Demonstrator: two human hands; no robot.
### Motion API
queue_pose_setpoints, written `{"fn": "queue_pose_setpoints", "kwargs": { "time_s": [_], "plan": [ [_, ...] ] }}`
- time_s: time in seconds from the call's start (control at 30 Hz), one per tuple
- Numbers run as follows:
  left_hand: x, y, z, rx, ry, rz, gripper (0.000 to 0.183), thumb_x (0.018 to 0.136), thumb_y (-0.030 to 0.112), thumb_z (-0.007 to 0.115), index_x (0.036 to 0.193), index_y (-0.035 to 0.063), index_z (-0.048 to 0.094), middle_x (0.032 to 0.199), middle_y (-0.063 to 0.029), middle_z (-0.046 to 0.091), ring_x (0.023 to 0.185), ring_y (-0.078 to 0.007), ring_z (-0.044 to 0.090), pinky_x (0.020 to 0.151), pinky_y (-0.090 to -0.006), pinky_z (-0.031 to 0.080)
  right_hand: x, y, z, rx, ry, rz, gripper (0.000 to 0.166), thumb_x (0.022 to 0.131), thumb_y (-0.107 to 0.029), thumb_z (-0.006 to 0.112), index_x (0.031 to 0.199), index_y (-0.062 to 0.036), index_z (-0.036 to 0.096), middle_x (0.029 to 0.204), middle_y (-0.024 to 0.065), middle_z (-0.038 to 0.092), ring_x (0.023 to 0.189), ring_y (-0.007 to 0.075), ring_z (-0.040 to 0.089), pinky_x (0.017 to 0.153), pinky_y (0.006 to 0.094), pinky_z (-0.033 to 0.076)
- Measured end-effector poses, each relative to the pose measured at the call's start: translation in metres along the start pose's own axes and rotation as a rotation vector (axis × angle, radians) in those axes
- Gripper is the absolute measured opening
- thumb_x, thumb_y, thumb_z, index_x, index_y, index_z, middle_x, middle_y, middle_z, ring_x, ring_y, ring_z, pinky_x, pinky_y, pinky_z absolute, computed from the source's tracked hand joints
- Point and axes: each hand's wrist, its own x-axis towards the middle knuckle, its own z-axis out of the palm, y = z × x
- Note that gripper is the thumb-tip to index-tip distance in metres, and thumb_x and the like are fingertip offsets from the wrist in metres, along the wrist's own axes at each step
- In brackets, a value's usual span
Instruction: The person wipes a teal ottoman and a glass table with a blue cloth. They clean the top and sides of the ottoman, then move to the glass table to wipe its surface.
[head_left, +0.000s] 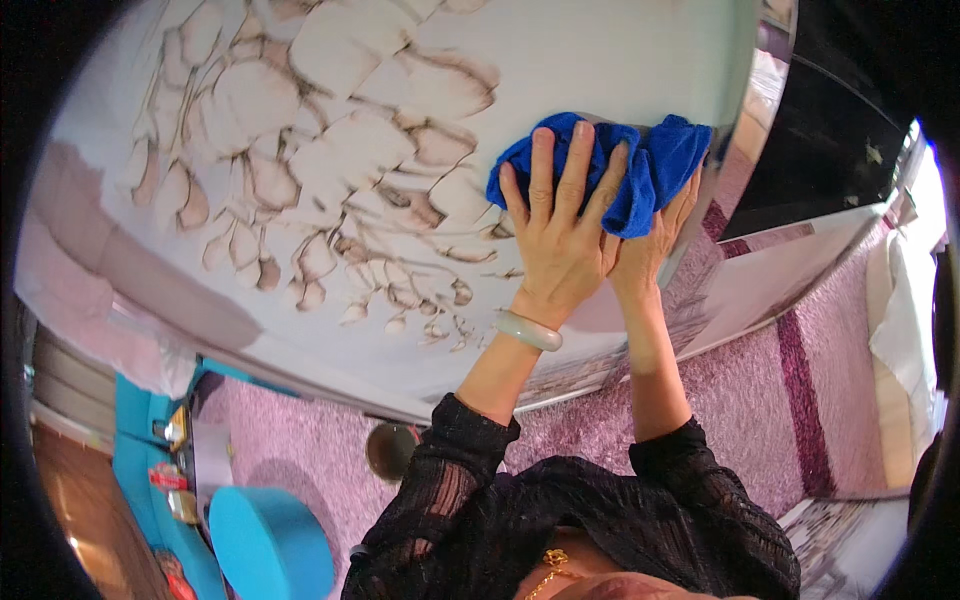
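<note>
A bunched blue cloth (645, 161) lies against a large pale panel (630, 60) printed with brownish flowers, near the panel's shiny right-hand edge. My left hand (564, 202), with a pale bangle at the wrist, rests flat on the cloth with its fingers spread, pressing it to the surface. Close beside it, my right hand (656, 236) holds the right part of the cloth by the edge; its fingers are partly hidden behind the folds.
Right of the panel is a dark glossy surface (821, 142). Below are a pink-purple carpet (735, 420), a round turquoise stool (270, 544), a turquoise sofa (139, 450), a dark round bin-like container (391, 451), and a low table holding several items. White fabric hangs at the far right.
</note>
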Motion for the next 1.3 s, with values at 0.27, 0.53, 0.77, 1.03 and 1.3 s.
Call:
{"fn": "queue_pose_setpoints", "kwargs": {
  "time_s": [0.27, 0.53, 0.77, 1.03, 1.3],
  "plan": [
    [-0.039, -0.078, -0.083, 0.050, 0.200, -0.139, 0.050, 0.093, 0.028, 0.062, 0.137, 0.0071, 0.056, 0.157, -0.0203, 0.031, 0.146, -0.0489, 0.018, 0.115, -0.0623, 0.015, 0.003, -0.119, 0.038, 0.210, -0.124, -0.078, 0.047, 0.079, -0.005, 0.062, 0.125, 0.0026, 0.059, 0.156, 0.0255, 0.027, 0.147, 0.0461, 0.019, 0.113, 0.0658, 0.016],
    [-0.107, -0.177, -0.178, 0.243, 0.350, -0.378, 0.054, 0.093, 0.024, 0.062, 0.141, 0.0024, 0.050, 0.155, -0.0231, 0.034, 0.147, -0.0437, 0.024, 0.117, -0.0560, 0.014, -0.026, -0.268, 0.086, 0.258, -0.260, -0.277, 0.033, 0.068, -0.007, 0.068, 0.097, 0.0090, 0.064, 0.156, 0.0245, 0.030, 0.148, 0.0438, 0.019, 0.113, 0.0677, 0.013],
    [-0.174, -0.245, -0.215, -0.338, 0.805, -0.837, 0.056, 0.095, 0.030, 0.060, 0.142, 0.0020, 0.046, 0.155, -0.0211, 0.034, 0.141, -0.0392, 0.034, 0.117, -0.0491, 0.019, -0.047, -0.393, 0.138, 0.418, -0.363, -0.583, 0.028, 0.077, -0.021, 0.061, 0.100, -0.0069, 0.070, 0.151, 0.0044, 0.044, 0.145, 0.0217, 0.032, 0.110, 0.0704, 0.017],
    [-0.186, -0.219, -0.187, 0.132, 0.594, -0.702, 0.059, 0.095, 0.031, 0.063, 0.144, 0.0046, 0.043, 0.154, -0.0184, 0.036, 0.143, -0.0378, 0.030, 0.117, -0.0471, 0.022, -0.056, -0.358, 0.112, 0.480, -0.472, -0.435, 0.028, 0.077, -0.024, 0.065, 0.101, -0.0116, 0.073, 0.151, 0.0003, 0.043, 0.146, 0.0194, 0.029, 0.106, 0.0768, 0.013],
    [-0.142, -0.126, -0.081, 0.151, 0.447, -0.444, 0.051, 0.095, 0.024, 0.064, 0.140, 0.0047, 0.051, 0.153, -0.0158, 0.039, 0.144, -0.0353, 0.027, 0.115, -0.0437, 0.025, -0.068, -0.189, 0.061, 0.122, -0.314, -0.195, 0.024, 0.070, -0.016, 0.066, 0.091, -0.0066, 0.073, 0.148, 0.0133, 0.046, 0.144, 0.0340, 0.032, 0.110, 0.0738, 0.006]
  ]
}}
